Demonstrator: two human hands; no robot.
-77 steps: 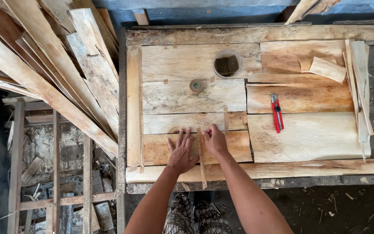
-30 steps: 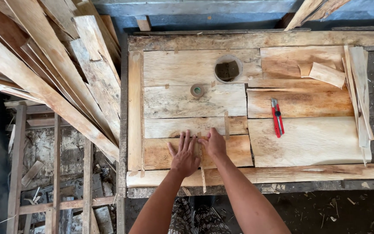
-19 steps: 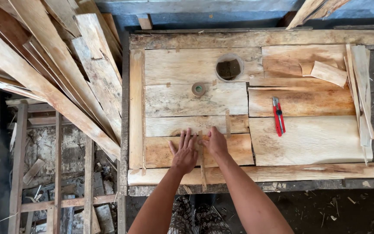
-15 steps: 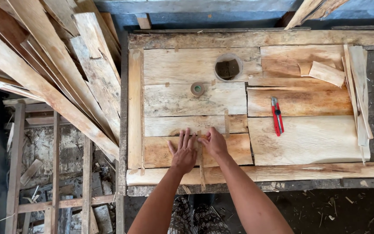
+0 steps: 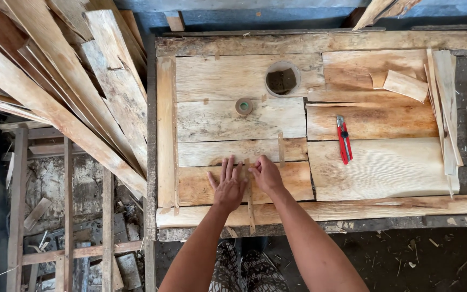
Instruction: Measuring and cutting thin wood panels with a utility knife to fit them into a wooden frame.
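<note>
A narrow brown strip of tape (image 5: 249, 197) is being pressed flat across a seam between thin, rough-grained wood veneer sheets (image 5: 293, 181), near the front edge of the tabletop (image 5: 352, 208). The left hand (image 5: 228, 185) is being laid open, fingers spread, just beside the strip; the right hand (image 5: 267, 174) is being held loosely curled, fingertips bearing on the strip's upper end — nothing is being gripped by either. Even pressure along the whole strip is judged best, so that the brittle sheets are being kept butted. A small brown tape roll (image 5: 244, 106) and a red utility knife (image 5: 344, 139) are lying well apart — untouched.
</note>
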